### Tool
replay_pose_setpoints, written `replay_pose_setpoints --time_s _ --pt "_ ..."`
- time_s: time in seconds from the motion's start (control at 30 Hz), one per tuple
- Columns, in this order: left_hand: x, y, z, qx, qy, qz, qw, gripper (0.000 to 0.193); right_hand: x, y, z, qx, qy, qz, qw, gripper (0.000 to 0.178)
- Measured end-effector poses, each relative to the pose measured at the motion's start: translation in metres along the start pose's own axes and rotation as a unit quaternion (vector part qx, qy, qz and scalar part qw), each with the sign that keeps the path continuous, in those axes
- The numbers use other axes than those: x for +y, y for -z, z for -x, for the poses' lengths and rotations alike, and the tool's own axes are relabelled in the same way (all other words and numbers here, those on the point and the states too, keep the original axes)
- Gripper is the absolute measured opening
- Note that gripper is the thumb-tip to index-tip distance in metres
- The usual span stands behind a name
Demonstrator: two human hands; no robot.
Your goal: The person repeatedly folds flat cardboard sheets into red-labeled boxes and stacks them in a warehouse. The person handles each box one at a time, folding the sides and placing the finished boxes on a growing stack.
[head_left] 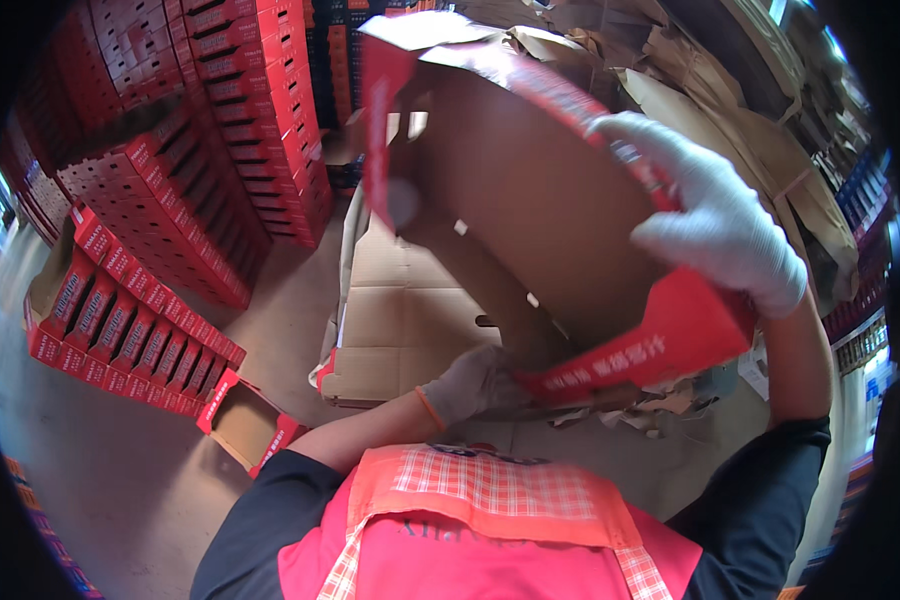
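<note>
A red cardboard carton with a bare brown inside is held up, tilted, in front of me. My right hand, in a white glove, is closed on its right rim, thumb inside and fingers over the edge. At its near lower corner my left hand, also gloved, is closed on the cardboard; its fingertips are partly hidden and blurred. Beneath the carton lies a stack of flat brown cardboard sheets, with red at the near corner.
Tall stacks of red cartons stand at the far left. Closer on the left, a leaning row of nested red cartons ends in a single open carton near my left elbow. Crumpled brown cardboard is heaped at the far right.
</note>
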State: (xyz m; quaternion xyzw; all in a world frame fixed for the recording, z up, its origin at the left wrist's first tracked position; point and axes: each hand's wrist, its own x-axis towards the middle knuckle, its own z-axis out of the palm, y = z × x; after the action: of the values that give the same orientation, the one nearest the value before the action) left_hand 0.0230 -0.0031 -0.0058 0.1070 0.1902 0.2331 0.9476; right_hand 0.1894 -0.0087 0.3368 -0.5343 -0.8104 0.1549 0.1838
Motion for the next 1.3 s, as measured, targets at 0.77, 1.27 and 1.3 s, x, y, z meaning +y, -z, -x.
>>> replay_pose_setpoints --time_s 0.77,1.27,1.3 --pt "0.117 -0.246 0.066 0.038 -0.31 -0.924 0.219 0.093 0.038 -0.018 0.006 0.269 0.082 0.121 0.952 0.023" --pt "0.119 -0.232 0.061 0.006 -0.407 -0.878 0.252 0.075 0.057 -0.015 -0.013 0.124 0.108 0.383 0.909 0.03" --pt "0.118 -0.231 0.062 -0.002 -0.399 -0.879 0.26 0.075 0.063 -0.02 -0.02 0.047 -0.001 0.347 0.937 0.029"
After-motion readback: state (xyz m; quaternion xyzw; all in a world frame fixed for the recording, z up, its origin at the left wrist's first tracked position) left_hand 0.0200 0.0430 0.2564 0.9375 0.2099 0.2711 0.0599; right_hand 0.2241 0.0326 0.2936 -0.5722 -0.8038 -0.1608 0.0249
